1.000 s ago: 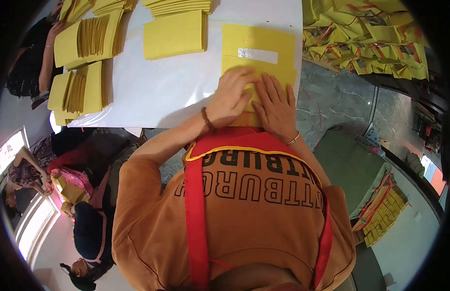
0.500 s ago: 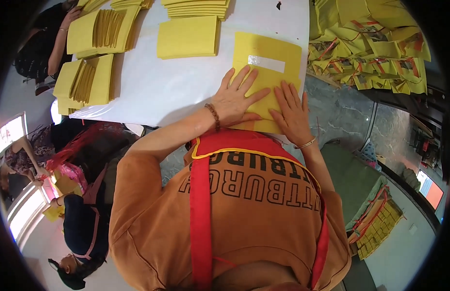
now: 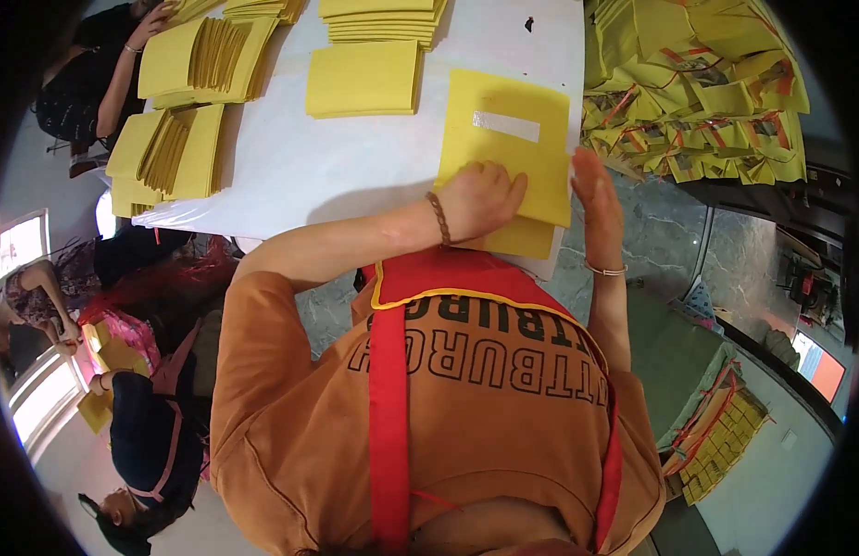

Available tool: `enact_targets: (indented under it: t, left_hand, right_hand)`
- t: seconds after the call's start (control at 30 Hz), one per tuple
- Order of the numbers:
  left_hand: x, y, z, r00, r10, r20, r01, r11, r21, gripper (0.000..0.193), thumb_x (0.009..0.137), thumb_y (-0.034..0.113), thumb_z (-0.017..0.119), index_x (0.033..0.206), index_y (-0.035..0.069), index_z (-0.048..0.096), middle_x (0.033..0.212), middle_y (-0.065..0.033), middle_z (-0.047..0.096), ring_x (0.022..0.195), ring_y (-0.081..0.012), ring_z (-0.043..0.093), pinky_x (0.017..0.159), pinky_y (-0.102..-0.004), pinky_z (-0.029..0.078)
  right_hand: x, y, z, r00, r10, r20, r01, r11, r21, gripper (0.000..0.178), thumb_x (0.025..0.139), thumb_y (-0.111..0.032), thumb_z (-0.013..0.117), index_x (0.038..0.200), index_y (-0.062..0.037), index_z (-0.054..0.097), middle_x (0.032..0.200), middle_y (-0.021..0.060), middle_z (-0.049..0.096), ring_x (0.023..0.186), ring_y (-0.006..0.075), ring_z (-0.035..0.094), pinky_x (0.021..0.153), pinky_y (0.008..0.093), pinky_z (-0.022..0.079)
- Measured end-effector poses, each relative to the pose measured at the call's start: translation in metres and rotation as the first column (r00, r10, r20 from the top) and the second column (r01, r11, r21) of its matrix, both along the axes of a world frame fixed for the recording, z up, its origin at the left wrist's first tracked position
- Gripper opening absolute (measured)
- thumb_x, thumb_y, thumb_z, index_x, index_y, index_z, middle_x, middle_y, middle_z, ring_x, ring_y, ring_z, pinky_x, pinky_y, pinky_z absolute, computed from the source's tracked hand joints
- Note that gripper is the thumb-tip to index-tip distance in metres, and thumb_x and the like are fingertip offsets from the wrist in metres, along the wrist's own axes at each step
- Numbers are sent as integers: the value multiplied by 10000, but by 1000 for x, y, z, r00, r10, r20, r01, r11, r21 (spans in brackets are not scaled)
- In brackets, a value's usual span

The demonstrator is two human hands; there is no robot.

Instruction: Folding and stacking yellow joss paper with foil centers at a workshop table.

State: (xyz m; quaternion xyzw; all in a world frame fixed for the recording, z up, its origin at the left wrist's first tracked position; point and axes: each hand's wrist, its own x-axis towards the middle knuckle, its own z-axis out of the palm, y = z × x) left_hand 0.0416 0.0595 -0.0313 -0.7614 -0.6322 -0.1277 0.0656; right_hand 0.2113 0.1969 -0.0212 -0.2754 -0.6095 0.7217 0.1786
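Note:
A flat yellow paper piece, shaped like an envelope (image 3: 517,167), lies at the table's near right corner. Across its upper part runs a shiny whitish strip (image 3: 506,126). My left hand (image 3: 485,199) rests on its lower left part with curled fingers; the fingertips are hidden, so what they hold, if anything, does not show. Below the upper sheet's lower edge, another yellow layer (image 3: 526,239) sticks out toward me. Just off the right side, my right hand (image 3: 598,199) is raised on edge, fingers stretched out and holding nothing.
Yellow paper stacks (image 3: 363,79) stand on the white table (image 3: 272,153), with fanned bundles (image 3: 179,153) at the left. More yellow bundles with red ties (image 3: 698,102) lie at the right. A co-worker's hand (image 3: 150,26) is at the far left; another person (image 3: 151,445) sits behind.
My left hand has gone from spread flat to curled and shifted slightly right and nearer me. My right hand has lifted off the yellow paper and moved right. The paper's lower layer shows more.

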Motion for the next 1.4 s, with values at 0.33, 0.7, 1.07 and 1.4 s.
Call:
enact_targets:
  t: [0.33,0.7,1.07,1.4]
  left_hand:
    - [-167,-36,6,957,283,-66,-249,917,312,473,715,78,575,1185,78,527,1062,-92,608,975,-248,576,810,-359,464]
    - [-193,-38,-55,911,379,-162,-348,918,188,465,751,80,532,1208,164,512,1111,-71,556,1024,-227,533,807,-356,437]
    - [-192,-49,-60,916,393,-82,-393,919,12,498,749,228,605,1229,157,494,1174,-71,494,1091,-242,459,867,-383,386]
    - [-191,-55,-78,907,417,-53,-419,908,-26,391,893,422,442,1282,389,454,1280,-114,412,1191,-285,343,972,-449,258]
  right_hand:
    - [5,-16,-17,979,-177,99,141,945,297,336,952,-201,422,1207,-7,525,1179,97,572,1128,182,504,971,300,356]
    - [-1,-22,-23,969,-193,152,91,857,507,220,898,-141,511,1063,-34,612,1078,95,603,1071,229,520,910,319,393]
    - [-3,-21,-30,969,-181,166,24,743,669,220,871,-129,550,1061,-38,613,1068,99,592,1062,240,498,893,328,390]
    - [-6,-23,-30,960,-198,198,18,749,663,225,865,-140,566,1066,-50,615,1075,86,577,1032,229,487,873,323,390]
